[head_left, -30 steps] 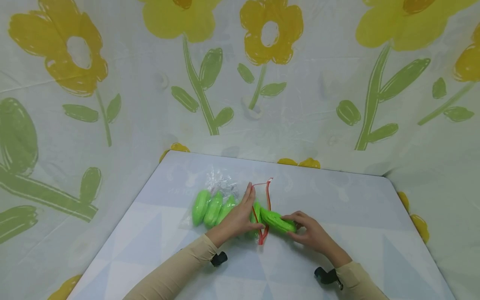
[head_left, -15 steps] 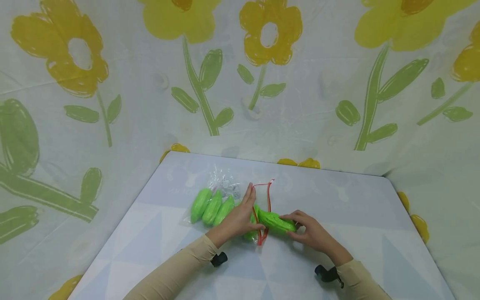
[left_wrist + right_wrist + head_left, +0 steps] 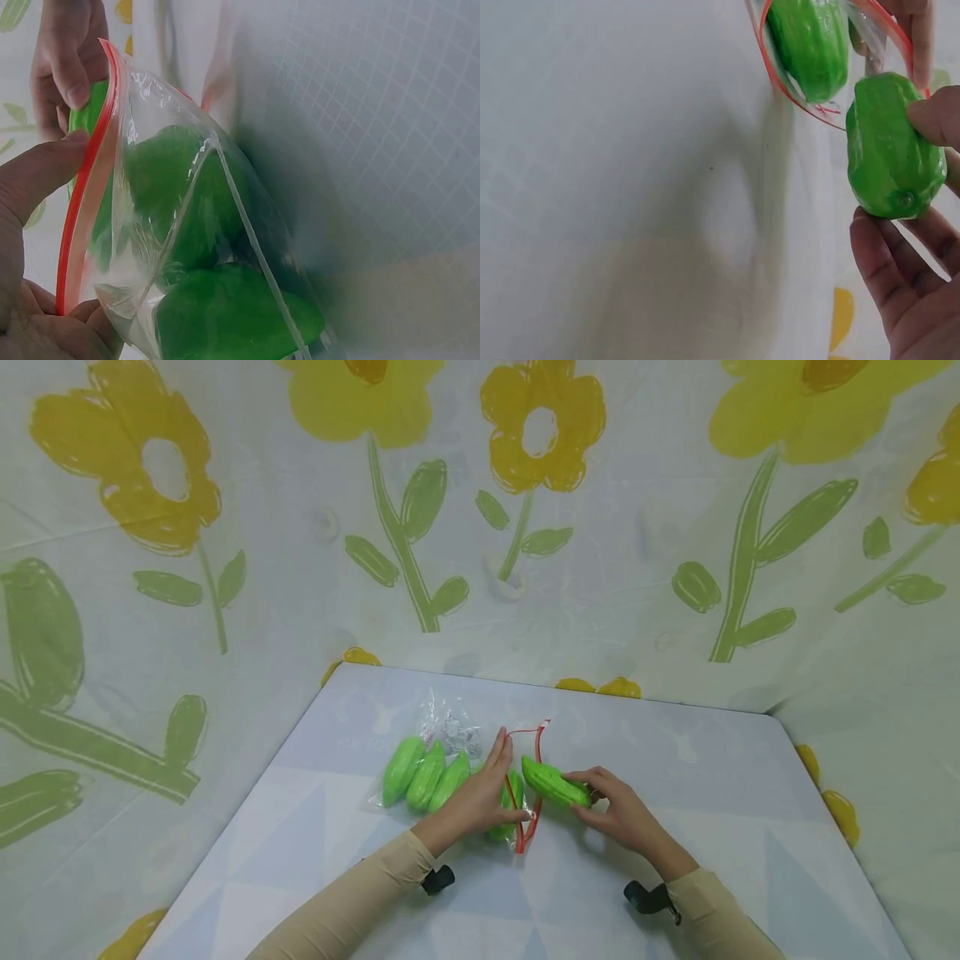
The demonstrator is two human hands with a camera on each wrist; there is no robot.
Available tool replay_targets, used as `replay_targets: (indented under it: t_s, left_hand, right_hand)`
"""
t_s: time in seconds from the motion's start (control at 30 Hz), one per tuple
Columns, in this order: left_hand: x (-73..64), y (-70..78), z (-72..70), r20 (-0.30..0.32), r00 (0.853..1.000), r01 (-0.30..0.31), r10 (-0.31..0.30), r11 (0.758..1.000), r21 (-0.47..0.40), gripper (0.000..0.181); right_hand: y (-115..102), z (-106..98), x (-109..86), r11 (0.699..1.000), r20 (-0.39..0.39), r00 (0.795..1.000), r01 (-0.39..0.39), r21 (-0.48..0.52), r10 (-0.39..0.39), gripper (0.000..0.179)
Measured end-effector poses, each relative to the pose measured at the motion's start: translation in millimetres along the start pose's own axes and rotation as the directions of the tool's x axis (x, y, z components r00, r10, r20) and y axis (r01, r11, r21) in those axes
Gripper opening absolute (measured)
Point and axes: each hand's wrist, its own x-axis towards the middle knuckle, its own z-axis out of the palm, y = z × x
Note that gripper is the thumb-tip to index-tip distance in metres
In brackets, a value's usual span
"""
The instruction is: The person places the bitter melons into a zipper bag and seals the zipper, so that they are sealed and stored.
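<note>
My right hand grips one end of a glossy, lumpy green bitter melon, thumb on one side and fingers beneath it. Its free end points at the mouth of a clear zip bag. Along that mouth runs a red zip strip, spread into a loop. My left hand lies against the bag with straight fingers, its thumb and fingertips touching the strip. Several more green melons lie in a row inside the bag. One of them sits right at the mouth; others are partly hidden by my left hand.
The bag lies on a pale, triangle-patterned table. A flower-printed cloth hangs behind and at the sides. Black wrist cameras stick out below both hands.
The melon in my right hand has risen slightly, and its free end has come away from the melon at the bag's mouth. My left hand stays nearly still; the bag has shifted slightly.
</note>
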Motion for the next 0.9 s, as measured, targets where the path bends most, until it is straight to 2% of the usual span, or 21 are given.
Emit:
replay_targets:
  t_s: [0.47, 0.73, 0.9]
  left_hand:
    - [0.8, -1.2, 2.4, 0.004, 1.0, -0.005, 0.005, 1.0, 0.0, 0.125]
    - [-0.2, -0.3, 2.6, 0.025, 1.0, -0.002, 0.002, 1.0, -0.012, 0.123]
    - [-0.4, 0.8, 2.3, 0.022, 1.0, 0.001, -0.001, 1.0, -0.012, 0.122]
  right_hand:
    - [-7, 2, 16.1, 0.998, -0.053, 0.997, -0.05, -0.035, 0.048, 0.043]
    - [-11, 12, 27.9, 0.998, -0.098, 0.994, -0.048, -0.033, 0.044, 0.041]
    - [-15, 19, 35.3, 0.995, -0.113, 0.991, -0.078, -0.054, 0.071, 0.041]
